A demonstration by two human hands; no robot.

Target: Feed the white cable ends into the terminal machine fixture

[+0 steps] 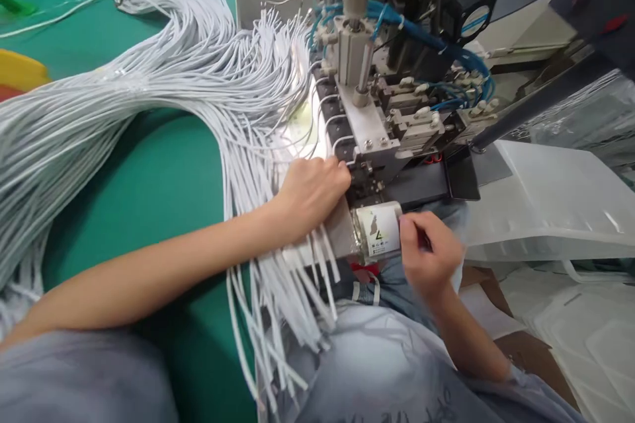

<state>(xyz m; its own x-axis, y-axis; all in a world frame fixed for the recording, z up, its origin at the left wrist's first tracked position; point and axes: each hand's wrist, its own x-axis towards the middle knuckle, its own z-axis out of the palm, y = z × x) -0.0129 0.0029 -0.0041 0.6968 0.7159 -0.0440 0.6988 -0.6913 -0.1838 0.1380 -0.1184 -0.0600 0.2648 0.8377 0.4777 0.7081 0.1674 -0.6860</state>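
Along the near edge of the machine (358, 115), I see the left hand (315, 195) with its fingers curled under; they are hidden from my camera, so I cannot tell whether they grasp a wire. The right hand (430, 251) is bunched beside the labelled box (381, 231), and I cannot tell whether its fingertips pinch anything. The white wires (169, 82) sprawl over the green table (163, 165), some looping to the machine's black blocks (339, 129), others trailing toward the lap (372, 337). I judge each wire light and limp, perhaps slick-skinned, and apt to tangle; I'd pinch one close to its end, where it flops least.
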